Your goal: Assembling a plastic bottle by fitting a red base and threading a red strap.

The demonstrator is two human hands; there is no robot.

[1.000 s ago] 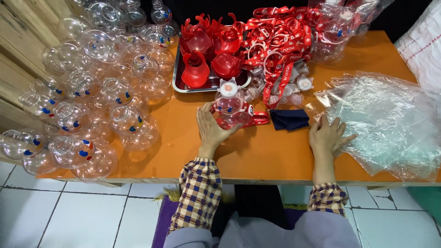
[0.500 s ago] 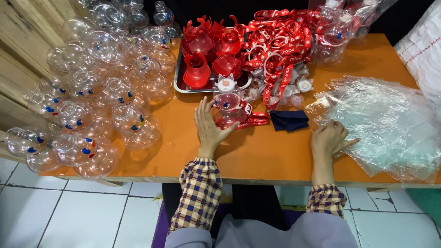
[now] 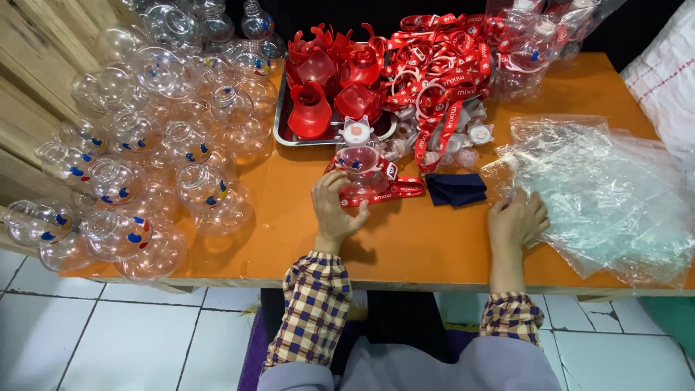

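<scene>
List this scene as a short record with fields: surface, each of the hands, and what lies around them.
surface: orange table
left hand: touching a clear round bottle with white cap, red strap beside it
right hand: fingers resting at the edge of the clear plastic bags
between hands: dark blue cloth
left side: heap of clear round bottles
back: metal tray with red parts; pile of red straps

There is only one view, from a camera on the person's head. It looks steeply down at the orange table (image 3: 434, 246) from the near side, quite close. The far edge is at the top, the tiled floor (image 3: 123, 340) at the bottom.
</scene>
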